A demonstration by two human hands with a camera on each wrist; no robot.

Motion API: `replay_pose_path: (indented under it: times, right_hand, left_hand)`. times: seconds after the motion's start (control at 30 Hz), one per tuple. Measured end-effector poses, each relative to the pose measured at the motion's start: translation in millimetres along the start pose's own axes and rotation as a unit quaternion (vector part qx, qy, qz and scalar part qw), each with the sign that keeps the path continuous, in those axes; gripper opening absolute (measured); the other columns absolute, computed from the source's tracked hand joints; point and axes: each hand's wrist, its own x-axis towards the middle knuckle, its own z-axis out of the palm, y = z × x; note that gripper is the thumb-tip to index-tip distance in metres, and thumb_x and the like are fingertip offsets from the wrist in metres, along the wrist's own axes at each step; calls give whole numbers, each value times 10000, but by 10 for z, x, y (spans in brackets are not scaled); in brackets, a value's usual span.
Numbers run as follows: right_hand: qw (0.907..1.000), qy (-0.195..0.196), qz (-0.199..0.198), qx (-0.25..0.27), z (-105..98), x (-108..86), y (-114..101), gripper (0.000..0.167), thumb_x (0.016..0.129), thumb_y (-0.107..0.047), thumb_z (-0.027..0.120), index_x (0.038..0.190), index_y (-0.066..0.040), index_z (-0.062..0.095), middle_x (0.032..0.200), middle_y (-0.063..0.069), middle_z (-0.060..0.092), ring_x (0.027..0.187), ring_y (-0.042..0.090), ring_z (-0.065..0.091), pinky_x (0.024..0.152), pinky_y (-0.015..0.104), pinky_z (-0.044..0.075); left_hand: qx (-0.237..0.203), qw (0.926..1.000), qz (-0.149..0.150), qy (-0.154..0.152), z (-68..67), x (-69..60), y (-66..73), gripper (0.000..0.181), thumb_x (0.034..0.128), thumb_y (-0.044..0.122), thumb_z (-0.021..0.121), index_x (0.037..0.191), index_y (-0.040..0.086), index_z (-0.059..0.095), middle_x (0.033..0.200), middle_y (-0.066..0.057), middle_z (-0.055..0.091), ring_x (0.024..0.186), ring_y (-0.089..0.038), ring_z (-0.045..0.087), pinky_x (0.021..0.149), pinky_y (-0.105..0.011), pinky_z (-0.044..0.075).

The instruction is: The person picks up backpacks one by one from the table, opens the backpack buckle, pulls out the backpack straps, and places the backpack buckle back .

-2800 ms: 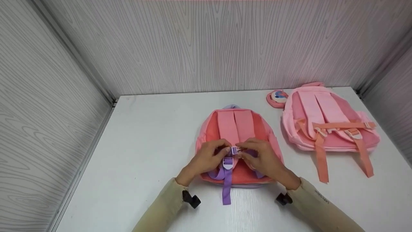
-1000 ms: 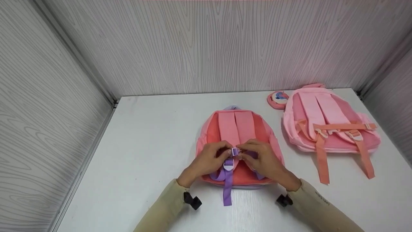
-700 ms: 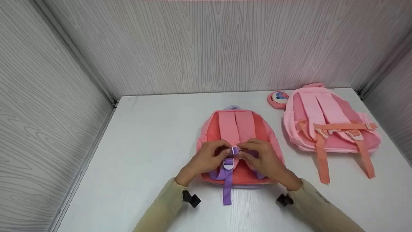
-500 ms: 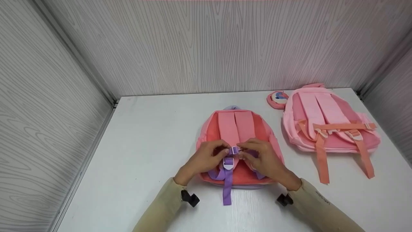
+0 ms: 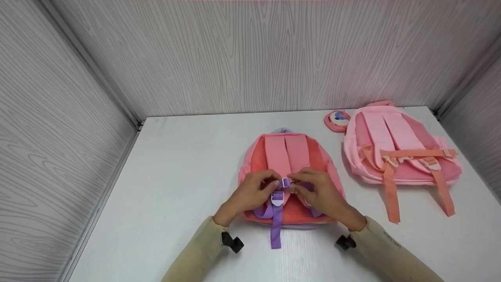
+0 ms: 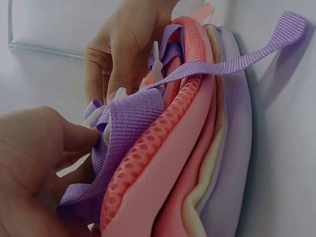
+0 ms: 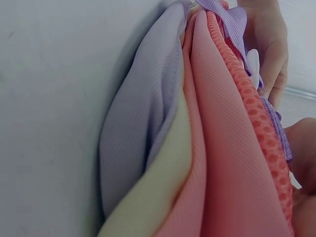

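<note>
A coral-pink backpack (image 5: 276,152) lies on the table with its shoulder straps facing up. Over its middle, both hands meet at a small white buckle (image 5: 286,182) on a purple strap. My left hand (image 5: 252,192) pinches the strap at the buckle's left side between thumb and fingers. From the right, my right hand (image 5: 319,192) pinches the buckle's other end, partly covered by fingertips. Below hangs a white strap adjuster (image 5: 277,199) with a loose purple webbing tail (image 5: 276,235). In the left wrist view, purple webbing (image 6: 131,118) bunches between the hands, above the red mesh back panel (image 6: 143,148).
A lighter pink backpack (image 5: 415,133) with orange straps lies to the right, straps up. Beside it sits a small round pink pouch (image 5: 337,120) with a cartoon picture. The white table (image 5: 188,164) is enclosed by wood-grain panels (image 5: 235,58) at the back and sides.
Both hands stay at the buckle over the backpack, shifting it only slightly. The two backpacks keep their places.
</note>
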Motion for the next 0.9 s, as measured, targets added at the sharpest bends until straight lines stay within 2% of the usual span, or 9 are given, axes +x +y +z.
replay_pose_path:
  times: [0.17, 0.4, 0.7, 0.9]
  right_hand:
    - [10000, -16, -25, -43, 7, -1, 3, 331, 933, -19, 805, 1256, -92, 794, 1030, -19, 763, 894, 129, 678, 827, 265, 603]
    - [9999, -42, -55, -156, 13, 2, -28, 331, 922, -2, 810, 1244, -77, 796, 1017, -1, 757, 890, 125, 664, 807, 309, 609]
    - [9999, -30, 95, -17, -7, 7, -26, 332, 939, -22, 798, 1265, -87, 789, 1030, -22, 753, 884, 130, 653, 812, 219, 570]
    - [9998, 71, 100, -135, -16, 12, -25, 337, 932, -43, 813, 1261, -115, 797, 1032, -30, 755, 850, 119, 634, 745, 208, 551]
  left_hand:
    - [-54, 10000, -11, 18, 25, 5, -3, 148, 1093, 158, 603, 1153, 170, 738, 1013, 43, 703, 891, -121, 600, 795, -287, 506]
    - [-143, 9999, 85, 34, 48, 3, 6, 144, 1088, 152, 612, 1139, 169, 745, 1011, 41, 713, 889, -114, 604, 795, -273, 514]
    - [-107, 9998, -146, -48, -9, -1, 22, 167, 1095, 216, 620, 1198, 189, 748, 1041, 55, 715, 905, -126, 614, 802, -287, 531]
    - [28, 10000, -2, -8, -56, -7, -17, 157, 1086, 193, 634, 1183, 161, 753, 1033, 39, 729, 898, -114, 616, 809, -281, 527]
